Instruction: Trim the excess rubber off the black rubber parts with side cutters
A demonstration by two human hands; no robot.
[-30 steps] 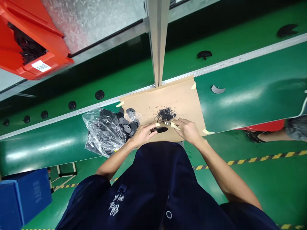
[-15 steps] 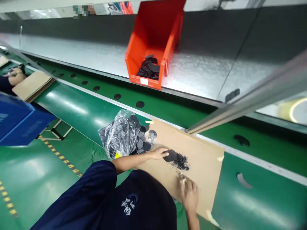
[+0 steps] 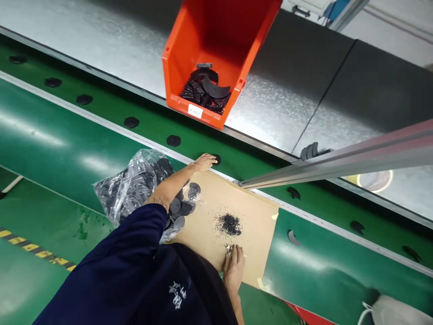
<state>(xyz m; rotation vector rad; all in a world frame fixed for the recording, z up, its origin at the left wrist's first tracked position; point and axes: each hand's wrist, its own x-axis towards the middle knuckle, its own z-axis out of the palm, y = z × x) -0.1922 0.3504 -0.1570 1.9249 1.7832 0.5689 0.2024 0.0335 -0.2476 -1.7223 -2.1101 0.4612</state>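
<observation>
"Report the counts."
"On the green belt (image 3: 152, 132), left of the metal post (image 3: 331, 166): five dark discs (image 3: 173, 140) in a row, plus one black disc (image 3: 218, 159) at the left hand (image 3: 204, 162). Right of it, three dark pieces (image 3: 293, 192). One orange bin (image 3: 210, 118); one grey crescent (image 3: 292, 238) on the worktop (image 3: 314, 255)."

"State of the hands?"
"Left, fingertips over the disc; gripping or merely touching, I cannot tell. Right hand (image 3: 234, 264), closed around a small tool (image 3: 229, 248), metal tip exposed."

"Edges and room?"
"Brown sheet (image 3: 255, 234), far edge along the rail (image 3: 321, 225), taped at both right corners. The worktop runs on rightward. Black crumbs (image 3: 230, 224) lie between right hand and rail."

"Materials?"
"Crinkled clear plastic bag (image 3: 133, 185); flat, round, matt loose discs (image 3: 179, 207) at its mouth; crumbs grainy; worktop smooth, glossy."
</observation>
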